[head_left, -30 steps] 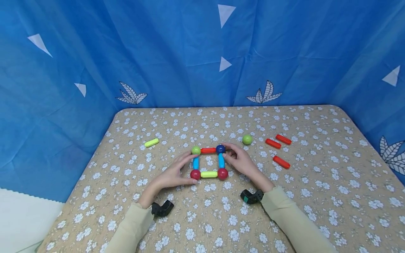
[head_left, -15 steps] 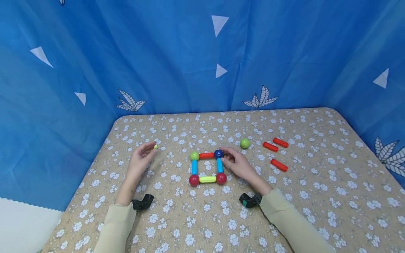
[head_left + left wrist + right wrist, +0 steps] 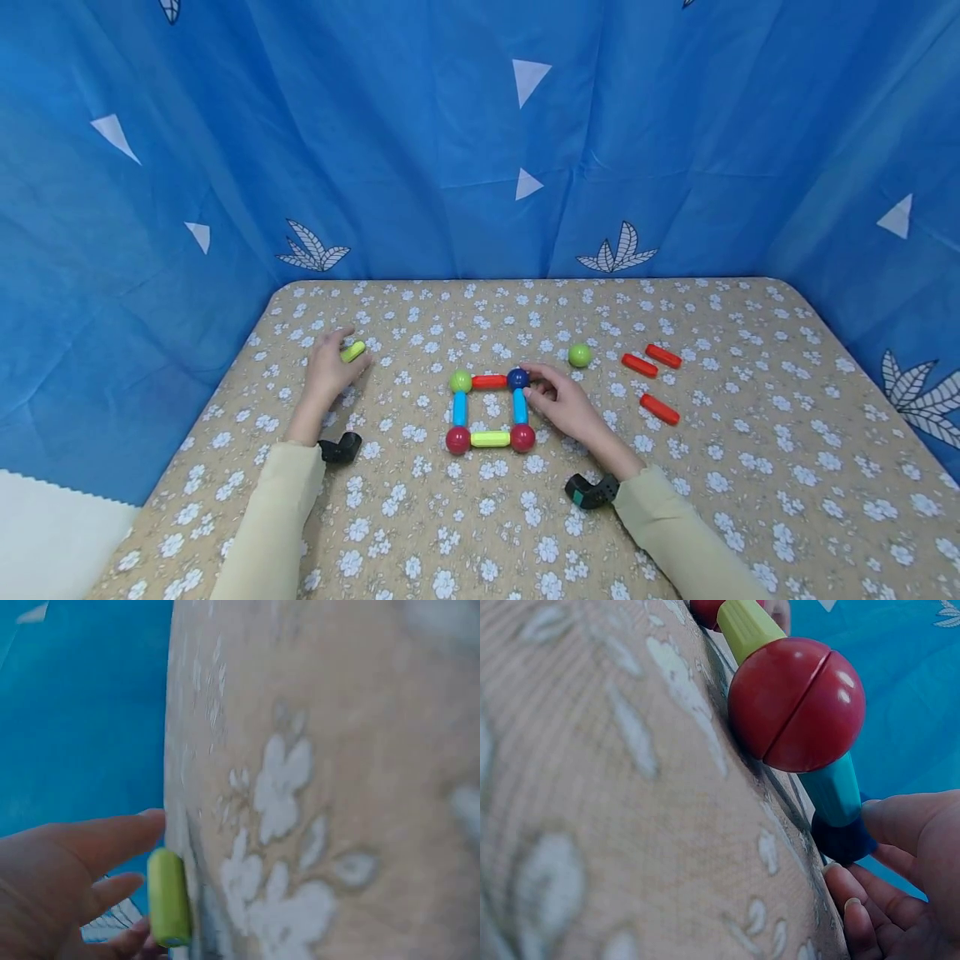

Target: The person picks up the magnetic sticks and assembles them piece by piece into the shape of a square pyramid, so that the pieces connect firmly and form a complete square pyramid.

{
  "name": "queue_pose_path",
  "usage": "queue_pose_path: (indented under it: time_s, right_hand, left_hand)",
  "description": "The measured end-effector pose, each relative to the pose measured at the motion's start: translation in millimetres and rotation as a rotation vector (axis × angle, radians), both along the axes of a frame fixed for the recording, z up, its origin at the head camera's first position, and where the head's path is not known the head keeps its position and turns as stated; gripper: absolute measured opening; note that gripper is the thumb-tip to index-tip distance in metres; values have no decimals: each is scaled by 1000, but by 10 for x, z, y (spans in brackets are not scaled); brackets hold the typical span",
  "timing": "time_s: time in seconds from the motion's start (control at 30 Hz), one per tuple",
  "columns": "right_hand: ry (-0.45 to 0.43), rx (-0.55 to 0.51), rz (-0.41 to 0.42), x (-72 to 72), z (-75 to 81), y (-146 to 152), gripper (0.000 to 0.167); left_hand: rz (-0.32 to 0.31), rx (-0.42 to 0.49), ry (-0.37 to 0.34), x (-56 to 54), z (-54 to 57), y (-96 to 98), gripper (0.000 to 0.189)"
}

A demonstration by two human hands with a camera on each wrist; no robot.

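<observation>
A yellow-green rod (image 3: 352, 351) lies at the left of the table, within the spread thumb and fingers of my left hand (image 3: 330, 364). In the left wrist view the thumb reaches past one end of the rod (image 3: 169, 898), and the other fingers are partly hidden behind it. My right hand (image 3: 566, 403) holds the dark blue ball (image 3: 517, 379) at the far right corner of a square of rods and balls. That square has a green ball (image 3: 461, 381), a red rod (image 3: 489, 382), light blue rods (image 3: 460, 408), red balls (image 3: 458, 440) and a yellow-green rod (image 3: 491, 439).
Beyond the right hand sits a loose green ball (image 3: 580, 356). Farther right lie three red rods (image 3: 660, 409). A flowered cloth (image 3: 420, 533) covers the table, and a blue curtain (image 3: 450, 150) hangs behind and at the sides.
My left hand has let go of the square's left side and moved left and away to the loose yellow-green rod. The right hand stays at the dark blue ball. The head view tilts up slightly.
</observation>
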State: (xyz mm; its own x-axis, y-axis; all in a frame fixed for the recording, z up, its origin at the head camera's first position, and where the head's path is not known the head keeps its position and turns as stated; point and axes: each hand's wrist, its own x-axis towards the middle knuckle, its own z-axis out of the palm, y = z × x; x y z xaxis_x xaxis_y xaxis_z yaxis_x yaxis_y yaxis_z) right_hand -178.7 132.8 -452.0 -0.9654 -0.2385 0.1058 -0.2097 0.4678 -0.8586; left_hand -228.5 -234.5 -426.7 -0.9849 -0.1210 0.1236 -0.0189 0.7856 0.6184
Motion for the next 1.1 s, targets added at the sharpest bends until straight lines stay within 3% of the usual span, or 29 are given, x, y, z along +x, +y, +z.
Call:
queue_pose_path:
  time_s: [0.13,0.33,0.67,0.93,1.1]
  right_hand:
    - [7,-6,5,-2,-5,0,39]
    - [2,0,4,2,-9,8,39]
    - [-8,17,-10,-2,10,-7,39]
    - [-2,26,-12,-14,7,-11,39]
    - [-16,23,-14,-23,7,-6,38]
  left_hand:
    - [-36,46,-39,-50,-70,-102,52]
    - [-66,77,33,-55,-150,-125,44]
    - [-14,140,77,-15,-215,-95,34]
    - [-43,243,6,69,-100,0,35]
    - [-115,486,-114,179,-14,130,40]
